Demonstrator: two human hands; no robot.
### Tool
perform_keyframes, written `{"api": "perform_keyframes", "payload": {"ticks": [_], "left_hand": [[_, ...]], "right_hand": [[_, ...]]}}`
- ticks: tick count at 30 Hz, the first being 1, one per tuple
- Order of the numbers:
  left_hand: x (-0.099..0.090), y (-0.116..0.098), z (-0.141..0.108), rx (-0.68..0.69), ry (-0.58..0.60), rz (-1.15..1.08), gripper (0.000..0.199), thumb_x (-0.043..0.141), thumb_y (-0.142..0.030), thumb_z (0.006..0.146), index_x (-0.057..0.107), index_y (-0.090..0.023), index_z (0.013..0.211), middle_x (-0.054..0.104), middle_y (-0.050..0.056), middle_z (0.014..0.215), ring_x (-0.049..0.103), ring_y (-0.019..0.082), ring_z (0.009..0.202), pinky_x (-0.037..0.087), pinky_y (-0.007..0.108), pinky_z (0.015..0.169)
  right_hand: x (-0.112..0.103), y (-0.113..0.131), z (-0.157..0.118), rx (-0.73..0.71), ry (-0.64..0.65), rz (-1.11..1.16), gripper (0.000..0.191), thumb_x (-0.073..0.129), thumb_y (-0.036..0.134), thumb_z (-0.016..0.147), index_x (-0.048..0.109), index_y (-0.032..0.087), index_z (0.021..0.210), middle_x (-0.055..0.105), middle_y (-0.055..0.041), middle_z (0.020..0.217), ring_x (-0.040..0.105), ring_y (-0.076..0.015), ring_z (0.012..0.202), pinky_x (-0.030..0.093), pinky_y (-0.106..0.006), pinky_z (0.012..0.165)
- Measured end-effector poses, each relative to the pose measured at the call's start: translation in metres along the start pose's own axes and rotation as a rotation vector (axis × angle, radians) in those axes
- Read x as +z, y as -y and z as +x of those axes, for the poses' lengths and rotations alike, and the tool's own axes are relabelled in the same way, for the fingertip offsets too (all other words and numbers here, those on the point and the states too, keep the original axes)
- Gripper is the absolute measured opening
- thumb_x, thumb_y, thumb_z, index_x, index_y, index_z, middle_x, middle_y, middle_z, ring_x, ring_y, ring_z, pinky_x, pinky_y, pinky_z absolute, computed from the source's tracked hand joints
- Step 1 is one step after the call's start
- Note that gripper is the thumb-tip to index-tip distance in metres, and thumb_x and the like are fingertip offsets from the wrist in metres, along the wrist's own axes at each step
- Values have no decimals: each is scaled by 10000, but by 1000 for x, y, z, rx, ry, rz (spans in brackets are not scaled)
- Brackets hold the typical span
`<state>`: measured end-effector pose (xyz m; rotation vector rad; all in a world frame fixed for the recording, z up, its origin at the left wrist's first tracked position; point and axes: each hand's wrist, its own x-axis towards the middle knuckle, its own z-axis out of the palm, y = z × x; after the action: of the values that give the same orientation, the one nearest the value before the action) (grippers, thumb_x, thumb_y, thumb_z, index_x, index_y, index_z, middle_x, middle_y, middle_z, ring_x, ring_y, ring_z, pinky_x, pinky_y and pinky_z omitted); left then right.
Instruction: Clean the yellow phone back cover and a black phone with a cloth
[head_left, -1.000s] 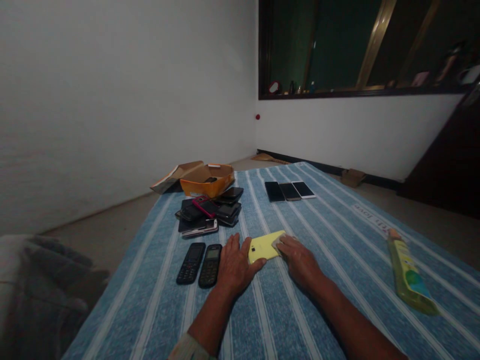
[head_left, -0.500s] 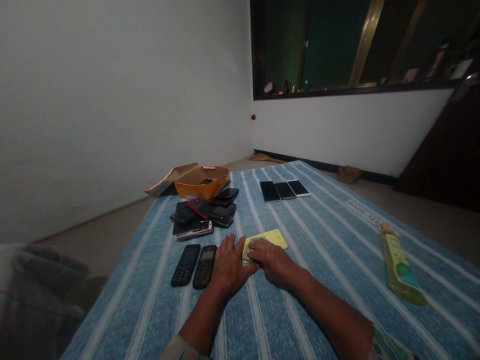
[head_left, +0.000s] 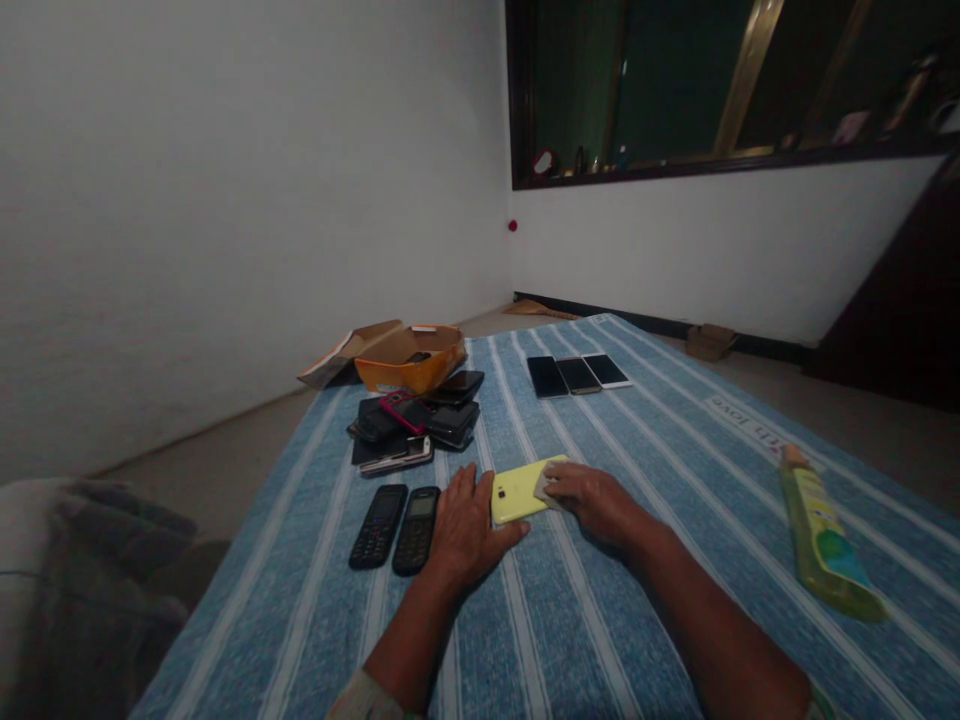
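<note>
I'm seeing a yellow phone [head_left: 514,490] lying below frame centre, likely light, stiff, slippery, best held by its edges; the left hand [head_left: 466,525], thumb spread, is bracing it, the right hand [head_left: 598,503] pinching a cloth [head_left: 550,484].

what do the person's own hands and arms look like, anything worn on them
The left hand and right hand are bare, with no glove, ring or watch visible. Both forearms are uncovered. A greyish-beige fabric sleeve edges into view on the left arm; just a sliver of greenish fabric sleeve shows on the right, too little to make out a pattern.
</note>
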<state>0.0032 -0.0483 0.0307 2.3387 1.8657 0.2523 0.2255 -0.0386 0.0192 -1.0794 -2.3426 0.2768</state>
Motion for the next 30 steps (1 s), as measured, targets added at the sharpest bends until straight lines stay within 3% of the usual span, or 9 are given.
{"api": "perform_keyframes", "payload": {"ticks": [4,9,14,19,25,30], "left_hand": [[3,2,-1,13,-24,-30,781,654,-535,736,415,-168,1383,327,184,1540,252,372,1442,234,503,1143],[4,3,2,7,5,-12,841,663,-540,712,392,-131,1396,320,207,1540,238,373,1449,233,507,1145],[7,6,4,9,-3,20,860,673,-508,699,391,-100,1402,318,219,1538,264,372,1441,231,472,1165],[5,5,3,17,-13,-13,843,701,-529,679,425,-127,1366,343,212,1525,267,381,1437,256,511,1148],[4,4,1,41,-16,-39,794,653,-576,732,425,-144,1359,350,209,1517,266,390,1431,255,525,1134],[5,3,0,40,-24,-23,710,573,-565,817,436,-125,1357,343,219,1515,270,389,1427,248,504,1136]], "right_hand": [[0,3,0,-9,7,-20,238,522,120,920,738,217,939,696,-59,1131,611,-184,1100,461,-292,927],[15,31,13,-106,3,-11,201,546,112,906,720,201,952,686,-62,1053,589,-191,1091,441,-296,943],[26,49,28,-163,28,-42,143,587,110,874,708,178,836,671,-57,913,614,-187,955,466,-289,865],[21,31,19,-158,-3,41,201,568,111,888,737,209,937,701,-66,1099,598,-184,1136,449,-311,978],[3,-4,-4,46,-11,47,328,532,64,875,737,251,1051,672,-53,1239,599,-190,1183,467,-335,994],[4,2,-7,70,-47,27,320,500,51,883,743,220,1005,675,-72,1225,607,-197,1168,487,-339,968]]}}
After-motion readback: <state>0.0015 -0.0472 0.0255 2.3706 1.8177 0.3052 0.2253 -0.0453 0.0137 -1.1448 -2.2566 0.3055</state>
